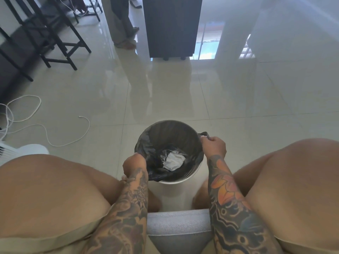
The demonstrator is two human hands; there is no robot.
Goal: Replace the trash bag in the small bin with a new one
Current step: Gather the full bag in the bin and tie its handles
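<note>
Seen from above by a seated person, a white cable (45, 129) trails on the glossy floor at nine o'clock. At centre, between the knees, stands the small bin (169, 181), lined with a black trash bag (156, 145) holding crumpled white paper (173, 160). The left hand (134, 165) pinches the bag's edge at seven o'clock of the rim; the right hand (213, 146), fingers clamped together, grips it at three o'clock. The old bag appears only partly freed; no new bag is visible.
</note>
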